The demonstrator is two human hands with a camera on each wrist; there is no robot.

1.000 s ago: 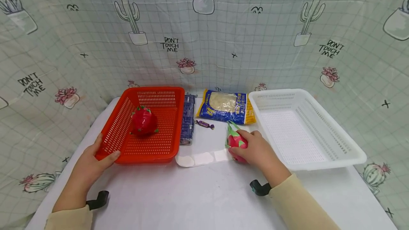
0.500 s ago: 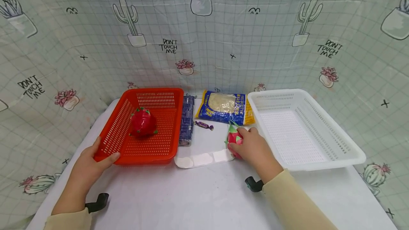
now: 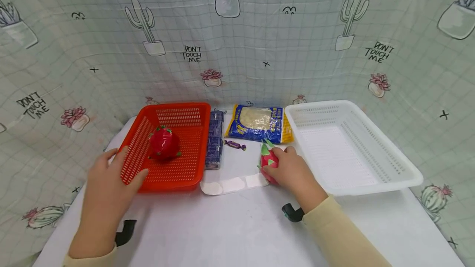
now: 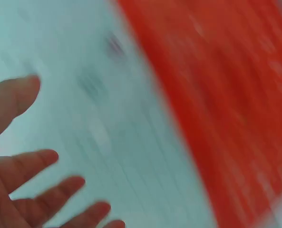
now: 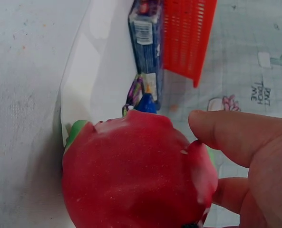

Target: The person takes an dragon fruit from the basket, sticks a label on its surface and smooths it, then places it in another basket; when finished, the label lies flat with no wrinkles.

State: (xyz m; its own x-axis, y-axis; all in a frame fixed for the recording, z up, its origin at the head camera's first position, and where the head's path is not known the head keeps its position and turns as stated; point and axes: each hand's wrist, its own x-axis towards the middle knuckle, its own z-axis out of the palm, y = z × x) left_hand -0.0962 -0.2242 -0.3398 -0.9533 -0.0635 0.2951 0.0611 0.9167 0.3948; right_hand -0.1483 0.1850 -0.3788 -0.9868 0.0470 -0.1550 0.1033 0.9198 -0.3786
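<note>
cloth (image 3: pixel 245 32): hung behind and at both sides, grid-lined, printed with cacti and "DON'T TOUCH ME".
table (image 3: pixel 208 226): lay white before the cloth.
white basket (image 3: pixel 341 160): sat at two o'clock from the table's middle.
red basket (image 3: pixel 191 145): sat at ten o'clock.
bag (image 3: pixel 256 123): blue and yellow, lay near twelve o'clock.
box (image 3: pixel 214 141): dark blue, stretched along the red basket's three o'clock side.
left hand (image 3: pixel 109 186): hovered at the red basket's eight o'clock, fingers spread wide, fingertips apart from the rim in its blurred wrist view.
right hand (image 3: pixel 293 172): at the white basket's nine o'clock, thumb and fingers gripped the pink fruit (image 3: pixel 268 163).
red fruit (image 3: pixel 164 143): rested inside the red basket.
pink fruit: was held at the bag's six o'clock, green leaves toward twelve; whether it touched the table could not be told.
strip (image 3: pixel 233 184): white, lay at the pink fruit's eight o'clock.
candy (image 3: pixel 235 145): purple-wrapped, lay at the bag's seven o'clock.
</note>
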